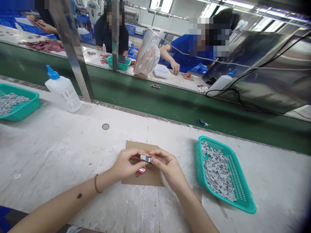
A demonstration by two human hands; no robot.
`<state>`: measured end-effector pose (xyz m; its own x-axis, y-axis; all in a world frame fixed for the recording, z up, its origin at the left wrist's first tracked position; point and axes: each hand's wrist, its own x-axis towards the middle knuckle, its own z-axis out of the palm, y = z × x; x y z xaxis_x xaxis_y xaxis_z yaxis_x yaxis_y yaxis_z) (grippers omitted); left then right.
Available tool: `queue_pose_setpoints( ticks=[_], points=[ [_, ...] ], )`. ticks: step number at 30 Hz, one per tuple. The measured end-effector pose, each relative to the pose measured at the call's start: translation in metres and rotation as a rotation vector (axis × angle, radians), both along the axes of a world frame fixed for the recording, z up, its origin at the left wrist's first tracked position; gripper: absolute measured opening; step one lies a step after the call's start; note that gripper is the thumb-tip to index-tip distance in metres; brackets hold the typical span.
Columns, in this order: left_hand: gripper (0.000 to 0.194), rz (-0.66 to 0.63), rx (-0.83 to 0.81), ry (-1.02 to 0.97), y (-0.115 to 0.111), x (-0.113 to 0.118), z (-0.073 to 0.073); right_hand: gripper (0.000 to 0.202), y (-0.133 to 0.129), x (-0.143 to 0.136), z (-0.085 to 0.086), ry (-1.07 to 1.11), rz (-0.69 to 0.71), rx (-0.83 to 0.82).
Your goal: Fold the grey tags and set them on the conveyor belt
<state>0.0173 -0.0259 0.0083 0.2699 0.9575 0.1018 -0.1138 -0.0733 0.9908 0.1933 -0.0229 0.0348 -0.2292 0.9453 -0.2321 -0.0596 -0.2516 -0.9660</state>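
My left hand [128, 163] and my right hand [165, 164] meet over a brown cardboard piece [150, 179] on the table. Between their fingertips is a small folded strip [145, 158], white at its left end and dark blue at its right. Thumb and fingers of both hands pinch it; its exact kind does not show. Just below it a shiny red round piece [141, 171] lies on the cardboard, partly covered by my left thumb. To the right of my right hand stands a green basket [198, 168] with many small grey-white folded pieces [218, 171].
A white glue bottle [65, 95] with a blue tip and a second green basket [35, 105] stand at the left. A bottle cap [105, 126] lies ahead. Beyond the table edge runs a green conveyor belt [175, 110], with a metal post [77, 61] beside it. Co-workers sit across.
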Motion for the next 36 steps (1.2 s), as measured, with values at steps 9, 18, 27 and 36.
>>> queue_pose_setpoints(
  ticks=[9,18,27,36],
  points=[
    [0.015,-0.042,-0.265,-0.158,-0.003,0.004,0.018,0.024,-0.012,-0.009,0.009,0.114,0.035,-0.100],
    [0.015,-0.120,-0.252,-0.206,-0.012,0.010,0.025,0.022,-0.022,-0.015,0.016,0.173,0.108,-0.013],
    [0.026,-0.155,-0.258,-0.111,-0.005,0.007,0.027,0.024,-0.015,0.005,0.027,-0.175,0.141,0.248],
    [0.042,0.149,-0.320,0.013,0.059,-0.026,0.037,0.029,0.017,0.157,0.036,-1.284,-0.388,0.201]
  ],
)
